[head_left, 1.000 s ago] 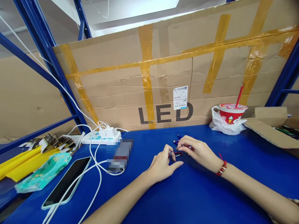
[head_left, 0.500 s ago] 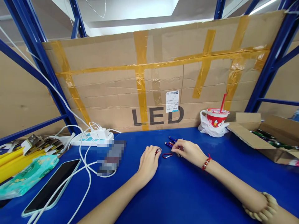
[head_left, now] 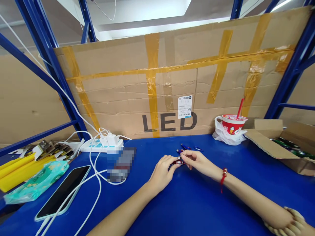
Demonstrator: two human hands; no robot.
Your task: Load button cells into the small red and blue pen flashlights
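My left hand [head_left: 162, 172] pinches a small red carabiner [head_left: 176, 162] between thumb and fingers, just above the blue tabletop. From the other side, my right hand [head_left: 198, 161] meets it with thumb and forefinger closed at its right end. A small silvery piece shows at the right fingertips, too small to name. Just behind the hands lie several blue pieces [head_left: 184, 147] that look like carabiners, partly covered by my right fingers. Another blue carabiner [head_left: 198, 148] lies apart, a little to the right.
An open cardboard box [head_left: 294, 164] with green clips stands at right, near a red cup [head_left: 233, 124] in a plastic bag. At left are a phone [head_left: 65, 190], a power strip [head_left: 86, 147], white cables, a teal packet [head_left: 39, 182] and yellow rolls [head_left: 24, 167]. Cardboard [head_left: 123, 98] walls the back.
The red carabiner that lay between my hands is now up in my left fingers. Both hands have come together. A blue carabiner now shows on the right, and the view has shifted slightly.
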